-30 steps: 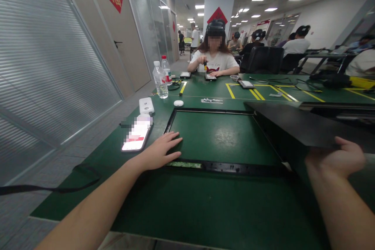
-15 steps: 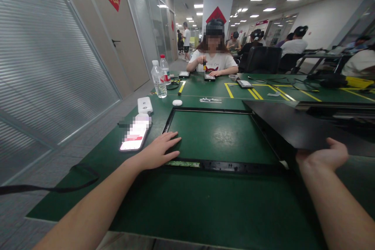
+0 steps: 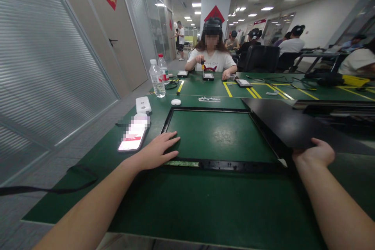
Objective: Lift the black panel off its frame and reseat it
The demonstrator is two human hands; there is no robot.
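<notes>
1. the step in hand looks like separating a flat black panel point(image 3: 281, 125) from a thin black frame point(image 3: 222, 165) lying flat on the green table point(image 3: 187, 207).
2. the left hand point(image 3: 155, 152) lies palm down on the frame's near left corner, fingers spread and pressing flat, holding nothing.
3. the right hand point(image 3: 315, 153), just right of the frame's near right corner, grips the panel's near edge; fingers are curled under it, thumb out of sight.
4. the panel tilts up, lifted over the frame's right side.
5. the next move likely calls for a steady, level grip so the panel clears the frame.
6. left of the frame lies a phone point(image 3: 133, 136).
</notes>
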